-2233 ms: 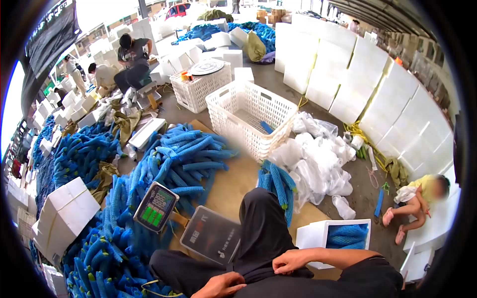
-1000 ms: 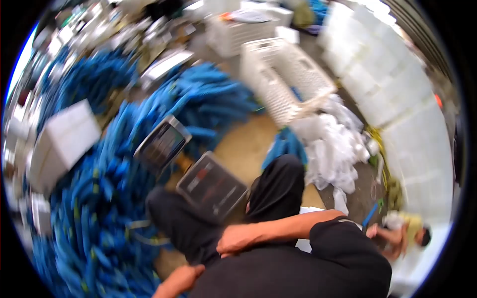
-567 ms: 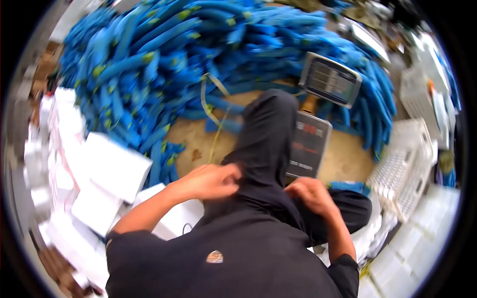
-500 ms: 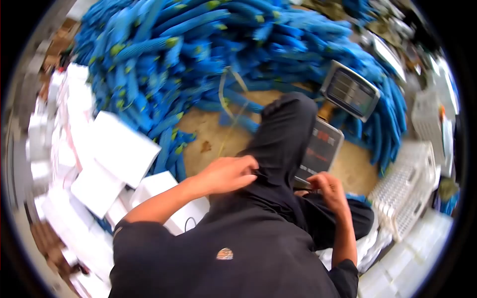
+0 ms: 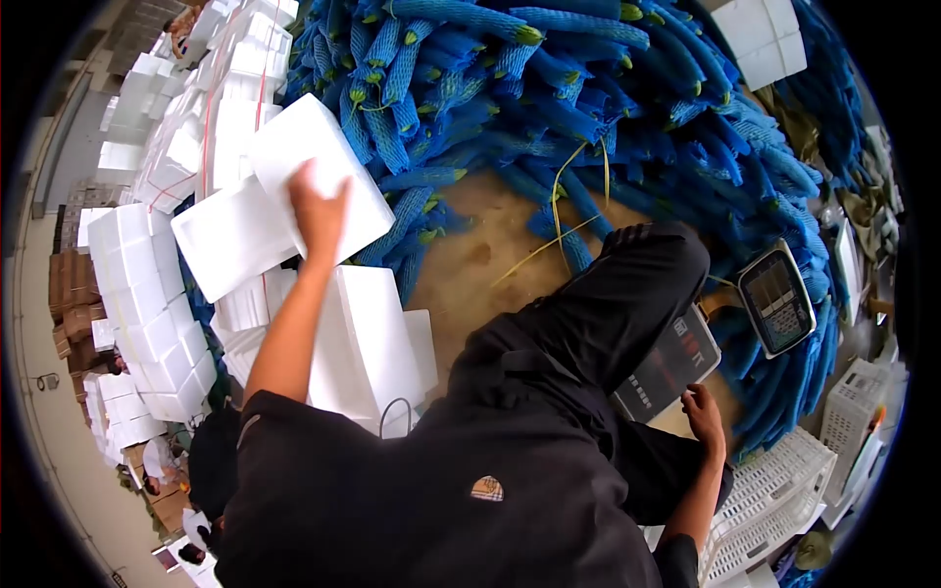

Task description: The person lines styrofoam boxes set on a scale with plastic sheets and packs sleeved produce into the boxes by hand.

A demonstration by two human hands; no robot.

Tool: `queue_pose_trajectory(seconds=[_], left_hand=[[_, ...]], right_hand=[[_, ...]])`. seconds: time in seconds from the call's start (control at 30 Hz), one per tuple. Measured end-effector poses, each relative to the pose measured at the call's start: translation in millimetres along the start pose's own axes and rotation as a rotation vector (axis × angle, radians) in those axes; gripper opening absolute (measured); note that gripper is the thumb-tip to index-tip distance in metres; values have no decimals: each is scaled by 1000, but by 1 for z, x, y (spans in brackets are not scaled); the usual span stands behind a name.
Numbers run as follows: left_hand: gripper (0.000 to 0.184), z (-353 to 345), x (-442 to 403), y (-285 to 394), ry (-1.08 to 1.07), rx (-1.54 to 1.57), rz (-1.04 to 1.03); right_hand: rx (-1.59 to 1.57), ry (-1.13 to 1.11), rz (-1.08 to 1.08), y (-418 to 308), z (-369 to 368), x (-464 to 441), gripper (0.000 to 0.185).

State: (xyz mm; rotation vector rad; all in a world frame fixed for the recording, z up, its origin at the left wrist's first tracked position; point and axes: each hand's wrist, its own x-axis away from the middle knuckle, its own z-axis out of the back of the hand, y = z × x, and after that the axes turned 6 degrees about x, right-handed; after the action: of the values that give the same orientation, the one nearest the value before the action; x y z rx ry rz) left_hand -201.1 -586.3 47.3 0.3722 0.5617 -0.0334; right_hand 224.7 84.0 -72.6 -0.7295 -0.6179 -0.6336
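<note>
Your left hand (image 5: 319, 211) reaches out over a white foam piece (image 5: 363, 211), its fingers spread apart; whether they touch the foam is unclear. The foam piece lies tilted among other white foam boxes (image 5: 368, 333), beside a heap of blue-netted vegetables (image 5: 470, 88) with green ends. Your right hand (image 5: 703, 416) hangs beside the scale (image 5: 676, 367) (its display (image 5: 776, 297) stands at the far side), fingers curled; you cannot tell whether they meet. White crates (image 5: 774, 500) stand beyond your right arm.
</note>
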Motion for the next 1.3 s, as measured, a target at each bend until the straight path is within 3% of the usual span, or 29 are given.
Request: queue_pose_trajectory(seconds=[0.07, 0.1, 0.13, 0.2, 0.3, 0.4, 0.47, 0.53, 0.6, 0.67, 0.73, 0.8, 0.87, 0.93, 1.0, 1.07, 1.13, 1.2, 1.27, 1.3], left_hand=[[85, 22, -10, -69, 149, -213, 291], [90, 24, -8, -104, 42, -259, 444], [82, 13, -2, -164, -124, 281, 705], [70, 21, 20, -123, -147, 993, 1075], [64, 24, 17, -33, -69, 832, 777], [58, 23, 2, 17, -19, 628, 527], [57, 27, -9, 54, -16, 328, 299], [54, 17, -9, 59, -5, 302, 73], [50, 16, -1, 90, -3, 423, -64], [50, 21, 8, 144, -108, 731, -145], [52, 29, 22, 190, -172, 678, -323], [54, 29, 27, 236, -380, 585, -521], [41, 24, 34, 318, -500, 812, -955], [57, 26, 48, 379, -666, 802, -1167], [55, 29, 65, 417, -688, 697, -1383], [46, 37, 76, 450, -794, 672, -1541], [33, 40, 92, 472, -827, 654, -1622], [39, 38, 108, 486, -940, 562, -1688], [26, 39, 127, 500, -1009, 443, -1818], [25, 37, 140, 504, -1058, 443, -1854]], right_hand=[[-70, -29, 25, -3, 0, -6, 42], [-116, -38, 42, -1, -2, -12, 42], [-162, -49, 55, 3, -3, -14, 42], [-132, -18, 41, -5, 3, -9, 42], [-96, 37, 11, -8, 11, 1, 42], [-99, 20, 0, -4, 9, 3, 44], [-87, -8, -17, 0, 8, -1, 45], [-131, 68, 43, 35, -18, -19, 47], [41, 76, 84, -12, 3, 8, 53], [10, 98, 36, -22, 8, 22, 53], [-26, 161, 65, -11, 9, 23, 50], [-146, 245, 83, -7, 19, 32, 48], [-410, 393, 144, -5, 28, 54, 41], [-558, 446, 66, -28, 49, 102, 32], [-587, 419, 88, -43, 54, 154, 27], [-752, 230, 187, -54, 42, 206, 26], [-812, 67, 404, -75, 24, 249, 27], [-912, -143, 473, -102, 4, 272, 34], [-1071, -170, 522, -138, -18, 276, 37], [-1014, -77, 576, -150, -34, 269, 38]])
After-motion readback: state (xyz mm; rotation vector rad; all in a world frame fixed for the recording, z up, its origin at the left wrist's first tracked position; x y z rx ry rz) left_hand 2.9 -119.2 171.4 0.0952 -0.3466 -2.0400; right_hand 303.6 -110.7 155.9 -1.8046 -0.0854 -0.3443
